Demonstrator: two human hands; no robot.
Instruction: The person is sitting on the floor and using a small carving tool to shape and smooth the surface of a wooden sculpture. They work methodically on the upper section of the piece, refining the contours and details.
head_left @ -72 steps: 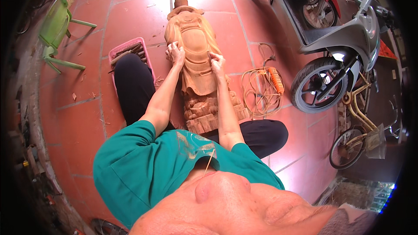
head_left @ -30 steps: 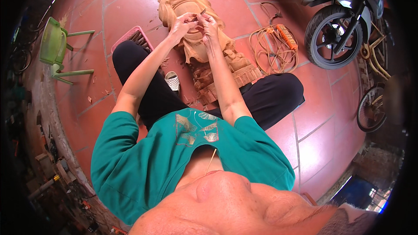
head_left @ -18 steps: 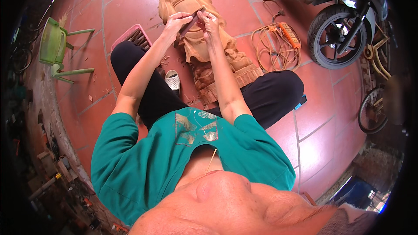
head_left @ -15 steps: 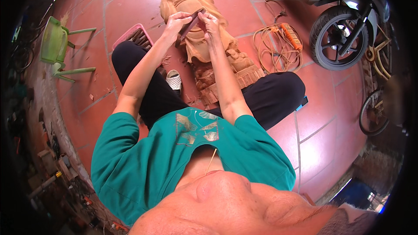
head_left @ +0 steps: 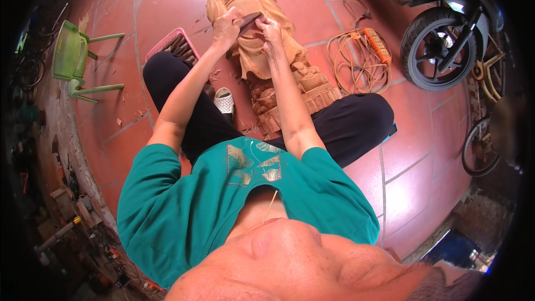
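A carved wooden statue [head_left: 253,62] lies on the floor in front of me, its carved base towards my crossed legs. Over its middle, my left hand [head_left: 225,28] and my right hand [head_left: 270,30] hold a dark brown piece of sandpaper [head_left: 248,23] between them. The left fingers are curled at one end of the sheet, and the right thumb and fingers pinch the other. From here I cannot tell whether the sheet touches the wood. My left palm side is hidden.
A pink basket [head_left: 196,56] of carving tools stands beyond my left knee. Left of it lies a tipped green plastic chair [head_left: 71,56]. An orange power strip [head_left: 377,45] with coiled cord, a motorbike wheel [head_left: 437,49] and a white slipper [head_left: 224,103] are also around; wood chips dot the tiles.
My left hand has shifted slightly and its fingers are more curled. The sandpaper has turned a little between my hands. My right hand stays pinched on it.
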